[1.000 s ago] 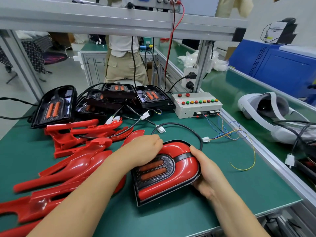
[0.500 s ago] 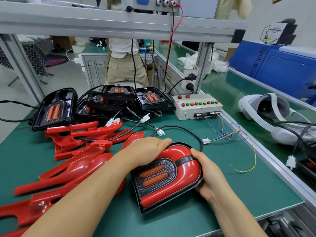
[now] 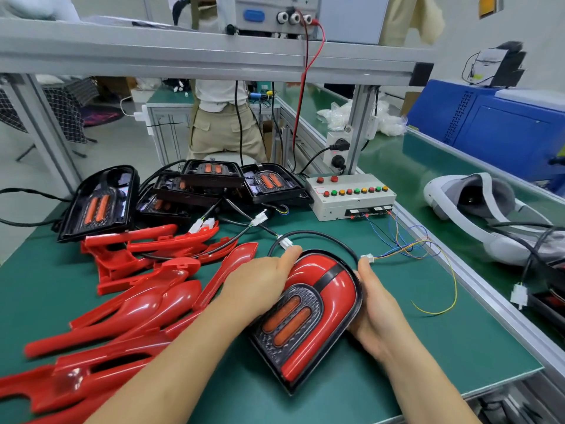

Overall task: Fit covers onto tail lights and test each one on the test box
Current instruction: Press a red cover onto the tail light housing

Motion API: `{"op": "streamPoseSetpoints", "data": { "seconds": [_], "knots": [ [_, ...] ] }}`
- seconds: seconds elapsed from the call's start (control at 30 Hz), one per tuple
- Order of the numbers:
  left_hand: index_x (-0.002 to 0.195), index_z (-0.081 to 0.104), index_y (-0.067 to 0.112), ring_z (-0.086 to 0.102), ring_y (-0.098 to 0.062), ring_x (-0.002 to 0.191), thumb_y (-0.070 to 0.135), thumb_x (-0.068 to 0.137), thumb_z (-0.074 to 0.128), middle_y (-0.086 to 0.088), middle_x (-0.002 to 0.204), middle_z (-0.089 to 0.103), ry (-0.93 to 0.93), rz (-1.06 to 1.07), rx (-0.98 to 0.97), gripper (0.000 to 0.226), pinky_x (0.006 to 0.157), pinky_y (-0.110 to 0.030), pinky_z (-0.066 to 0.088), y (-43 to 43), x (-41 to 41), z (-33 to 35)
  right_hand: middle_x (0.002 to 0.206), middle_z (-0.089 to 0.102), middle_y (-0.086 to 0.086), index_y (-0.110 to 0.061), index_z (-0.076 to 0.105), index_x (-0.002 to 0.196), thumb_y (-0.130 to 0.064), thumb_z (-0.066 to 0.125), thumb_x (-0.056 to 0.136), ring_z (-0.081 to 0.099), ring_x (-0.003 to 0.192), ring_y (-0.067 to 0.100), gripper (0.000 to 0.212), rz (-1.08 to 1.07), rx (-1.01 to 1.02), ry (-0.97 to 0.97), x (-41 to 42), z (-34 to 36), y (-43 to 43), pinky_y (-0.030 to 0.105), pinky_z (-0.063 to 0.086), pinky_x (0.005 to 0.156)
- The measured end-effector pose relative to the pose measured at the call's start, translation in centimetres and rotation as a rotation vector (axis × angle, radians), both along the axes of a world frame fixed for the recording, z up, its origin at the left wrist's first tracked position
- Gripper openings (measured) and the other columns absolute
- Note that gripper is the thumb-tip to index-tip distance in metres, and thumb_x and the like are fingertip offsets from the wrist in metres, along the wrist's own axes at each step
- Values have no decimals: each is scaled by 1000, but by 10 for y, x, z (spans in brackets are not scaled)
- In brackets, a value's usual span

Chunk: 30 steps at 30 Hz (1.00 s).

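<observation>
A tail light [image 3: 312, 313] with a red cover fitted over its black housing lies on the green mat near the front edge. My left hand [image 3: 260, 286] rests on its upper left side, fingers laid over the cover. My right hand [image 3: 376, 304] cups its right edge, fingers curled under the rim. Its black cable [image 3: 321, 237] loops behind it to a white plug [image 3: 286, 243] by my left fingertips. The grey test box [image 3: 351, 197] with coloured buttons stands behind, its thin wires ending in a white connector [image 3: 367, 257].
Loose red covers [image 3: 137, 301] are piled at the left. Several uncovered black tail lights [image 3: 214, 185] stand at the back. A white headset [image 3: 477, 209] lies on the right belt. A person [image 3: 223, 123] stands behind the bench frame.
The tail light has turned slightly, its far end swinging right. My left fingers have slid forward along its top edge toward the white plug. My right hand stays on the right rim.
</observation>
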<state>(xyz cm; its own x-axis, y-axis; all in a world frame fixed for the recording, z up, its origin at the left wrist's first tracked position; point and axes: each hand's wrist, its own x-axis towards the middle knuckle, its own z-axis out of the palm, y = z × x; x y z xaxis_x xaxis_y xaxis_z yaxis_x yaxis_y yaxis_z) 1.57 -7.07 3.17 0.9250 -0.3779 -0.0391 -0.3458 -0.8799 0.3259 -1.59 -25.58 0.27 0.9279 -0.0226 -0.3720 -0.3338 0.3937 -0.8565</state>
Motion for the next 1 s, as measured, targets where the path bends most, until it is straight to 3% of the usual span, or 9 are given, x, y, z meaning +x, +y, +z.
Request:
{"op": "streamPoseSetpoints", "data": {
  "seconds": [0.07, 0.17, 0.3, 0.4, 0.53, 0.7, 0.8, 0.93, 1.0],
  "knots": [
    [148, 4, 27, 54, -28, 86, 25, 100, 28, -1, 82, 49, -11, 69, -12, 54, 83, -44, 49, 0, -1, 0, 104, 73, 15, -9, 70, 109, -57, 57, 78, 71, 93, 30, 59, 47, -32, -42, 0, 1, 0, 44, 58, 81],
    [135, 42, 18, 57, -33, 106, 46, 101, 13, -13, 108, 61, 138, 204, -210, 53, 95, -42, 42, -1, -7, 11, 106, 72, 15, -9, 64, 114, -46, 63, 77, 69, 93, 29, 52, 76, -98, -119, 2, 2, 0, 51, 52, 92],
    [111, 65, 31, 64, -10, 100, 72, 88, 24, 8, 109, 68, 525, 253, -554, 63, 95, -29, 43, 6, -19, 16, 95, 73, 16, -8, 68, 100, -30, 58, 92, 68, 81, 26, 25, 25, -151, -115, 8, 4, -4, 50, 51, 91],
    [94, 63, 30, 66, 8, 75, 65, 85, 46, 15, 88, 70, 554, 228, -653, 40, 72, -9, 51, 13, -25, 10, 92, 74, 18, -9, 70, 95, -31, 56, 95, 70, 75, 26, 26, 29, -187, -65, 10, 2, -6, 44, 57, 81],
    [98, 65, 22, 72, -13, 79, 59, 87, 51, 4, 86, 75, 575, 316, -809, 41, 85, -37, 56, 5, -34, 3, 93, 74, 17, -8, 69, 100, -36, 55, 95, 72, 78, 26, 32, 52, -201, -43, 13, 3, -6, 36, 59, 73],
    [100, 62, 21, 72, -15, 80, 60, 88, 49, 4, 85, 75, 546, 443, -924, 43, 86, -43, 55, -3, -44, -6, 97, 74, 12, -13, 67, 107, -47, 49, 96, 71, 84, 25, 39, 125, -242, -54, 14, 2, -11, 40, 59, 74],
    [103, 61, 21, 72, -18, 86, 60, 87, 50, 2, 90, 75, 543, 494, -999, 44, 89, -45, 53, -2, -46, -7, 85, 74, 3, -22, 66, 101, -40, 46, 99, 70, 72, 17, 28, 203, -284, -95, 12, -1, -12, 31, 55, 56],
    [102, 66, 29, 71, -9, 86, 57, 94, 40, 7, 93, 74, 579, 404, -1011, 39, 87, -34, 52, -1, -46, -5, 76, 71, 2, -18, 65, 99, -33, 47, 99, 67, 64, 16, 24, 165, -238, -120, 14, -2, -16, 31, 54, 55],
    [97, 67, 26, 67, -6, 79, 42, 99, 39, 6, 93, 72, 449, 387, -949, 33, 73, -21, 51, 5, -38, -2, 78, 73, 5, -13, 66, 94, -29, 48, 99, 69, 66, 19, 25, 65, -154, -87, 14, -3, -18, 34, 56, 60]
  ]
}}
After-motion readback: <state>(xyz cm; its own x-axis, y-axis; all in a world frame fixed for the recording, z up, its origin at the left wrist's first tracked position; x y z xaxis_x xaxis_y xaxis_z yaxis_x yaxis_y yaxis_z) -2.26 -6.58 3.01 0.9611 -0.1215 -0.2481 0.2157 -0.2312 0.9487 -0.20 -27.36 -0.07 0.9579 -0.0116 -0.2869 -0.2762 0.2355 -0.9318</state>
